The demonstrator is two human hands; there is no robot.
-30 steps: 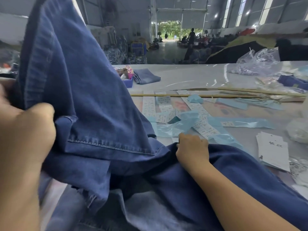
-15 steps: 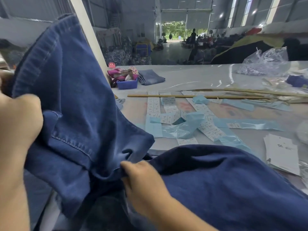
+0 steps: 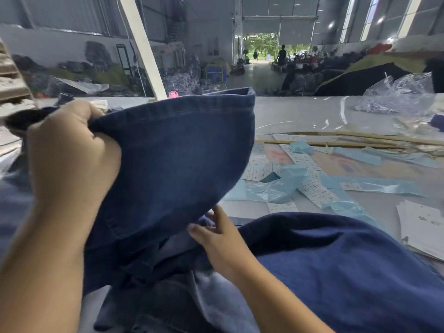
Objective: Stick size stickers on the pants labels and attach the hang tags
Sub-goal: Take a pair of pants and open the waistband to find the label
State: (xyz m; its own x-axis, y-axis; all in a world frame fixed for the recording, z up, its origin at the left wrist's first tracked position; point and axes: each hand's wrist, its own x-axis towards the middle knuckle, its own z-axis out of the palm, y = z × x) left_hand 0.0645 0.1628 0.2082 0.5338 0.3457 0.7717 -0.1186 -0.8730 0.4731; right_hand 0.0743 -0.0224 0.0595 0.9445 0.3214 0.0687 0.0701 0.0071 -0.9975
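Head view: your left hand [image 3: 72, 155] grips the pants [image 3: 173, 164]; right hand [image 3: 216, 239] pinches beneath; soft, heavy denim; hold the hem.

Daylight enters from the far doorway [image 3: 276, 48] and right windows [image 3: 374, 18]; glare streaks the table [image 3: 300, 111]; edges bend; near hand [image 3: 72, 155] blurs.

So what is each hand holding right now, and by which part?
The left hand grips the jeans by a bunched edge near the hem, lifting them. The right hand pinches denim underneath; which part cannot be told.
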